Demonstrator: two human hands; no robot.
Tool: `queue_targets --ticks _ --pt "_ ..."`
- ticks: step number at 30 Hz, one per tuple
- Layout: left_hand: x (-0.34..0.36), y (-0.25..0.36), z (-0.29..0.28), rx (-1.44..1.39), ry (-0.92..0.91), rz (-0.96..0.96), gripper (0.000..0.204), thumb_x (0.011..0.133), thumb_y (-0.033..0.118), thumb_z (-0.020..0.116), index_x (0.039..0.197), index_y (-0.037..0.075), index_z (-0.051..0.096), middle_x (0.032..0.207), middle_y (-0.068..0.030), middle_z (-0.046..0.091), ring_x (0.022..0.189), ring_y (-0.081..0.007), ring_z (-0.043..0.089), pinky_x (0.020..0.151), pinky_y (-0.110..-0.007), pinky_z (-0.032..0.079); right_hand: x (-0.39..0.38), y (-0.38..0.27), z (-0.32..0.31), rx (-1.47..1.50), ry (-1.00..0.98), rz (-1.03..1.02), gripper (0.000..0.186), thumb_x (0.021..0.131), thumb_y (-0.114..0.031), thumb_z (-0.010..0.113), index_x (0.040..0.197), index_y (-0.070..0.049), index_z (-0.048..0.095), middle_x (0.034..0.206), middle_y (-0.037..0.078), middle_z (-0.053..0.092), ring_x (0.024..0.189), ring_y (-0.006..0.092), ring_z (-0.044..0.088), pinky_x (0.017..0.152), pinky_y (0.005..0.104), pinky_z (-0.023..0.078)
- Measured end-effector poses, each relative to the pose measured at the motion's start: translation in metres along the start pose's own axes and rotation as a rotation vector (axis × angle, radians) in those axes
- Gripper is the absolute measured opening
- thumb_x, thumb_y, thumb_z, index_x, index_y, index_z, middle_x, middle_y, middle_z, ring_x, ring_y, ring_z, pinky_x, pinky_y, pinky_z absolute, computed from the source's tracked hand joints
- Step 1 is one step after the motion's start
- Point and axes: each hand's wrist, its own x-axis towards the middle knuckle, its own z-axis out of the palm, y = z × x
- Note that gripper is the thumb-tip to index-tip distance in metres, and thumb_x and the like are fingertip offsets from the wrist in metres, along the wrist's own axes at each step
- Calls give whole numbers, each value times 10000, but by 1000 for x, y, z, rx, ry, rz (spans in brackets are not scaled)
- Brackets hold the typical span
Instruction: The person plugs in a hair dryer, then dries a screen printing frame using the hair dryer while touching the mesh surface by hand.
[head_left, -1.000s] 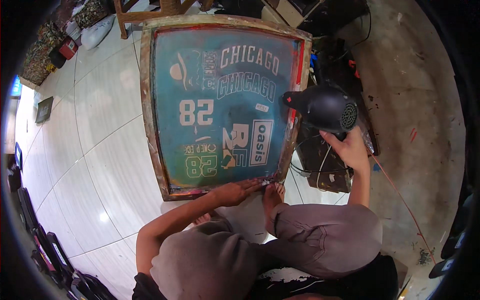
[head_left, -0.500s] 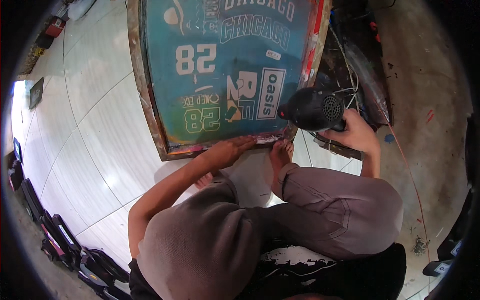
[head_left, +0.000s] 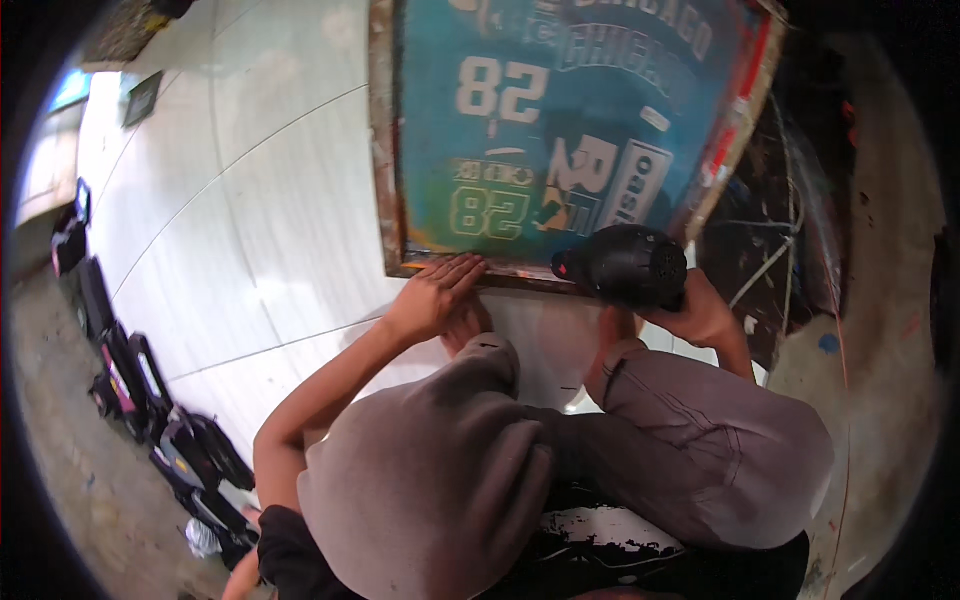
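A wood-framed printing screen with blue-green mesh and pale letters and numerals stands in front of me. Over its near rail, my left hand lies with fingers extended, close to the near left corner. My right hand is wrapped round the handle of a black hair dryer. The dryer's nozzle points left, above the near edge of the mesh and right of my left hand. Its round vented back faces right. Part of the near rail is hidden behind the dryer.
White tiled floor stretches to the left. Several dark objects stand in a row along its edge. Beyond the screen's right side is a dark surface with pale cords. My bent knees and feet are close below the screen.
The view has shifted, moving the scene rightward. Relative to the screen, my left hand has slid left along the near rail, and the hair dryer has moved left and nearer to me.
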Motion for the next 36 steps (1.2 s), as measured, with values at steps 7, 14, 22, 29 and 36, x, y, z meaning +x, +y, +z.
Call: queue_targets --ticks 7,14,22,29,36 --pt "-21 11 -8 95 79 -313 552 891 196 603 1384 -20 481 1383 -196 533 1299 -340 489 1092 -441 379 52 -26 21 3 -129 -155 317 773 -138 719 1068 -28 681 885 182 705 800 284 693 736 389 516" --pt "-37 17 -11 111 187 -401 504 868 188 623 1315 -28 535 1314 -195 565 1252 -355 506 1058 -443 400 85 -55 31 -73 -258 -167 332 770 -154 723 1057 -1 657 830 201 681 765 329 679 713 396 510" --pt "-37 26 -13 48 -25 -812 648 852 312 640 1358 -48 454 846 -221 679 830 -354 681 682 -436 521 109 -82 33 -104 -331 -224 329 791 -167 718 1049 19 634 793 211 670 730 352 670 688 410 508" --pt "-6 20 -2 -82 -14 -939 854 803 374 662 1405 -135 333 679 -202 668 605 -386 663 549 -462 516 120 -91 38 -144 -370 -302 369 820 -215 714 1105 2 626 874 216 681 787 347 670 727 416 503" --pt "9 30 12 -120 57 -946 853 779 372 673 1358 -168 358 727 -218 678 654 -386 673 576 -465 530 123 -90 30 -165 -324 -234 346 812 -220 725 1046 26 654 788 197 674 713 287 661 705 402 503"
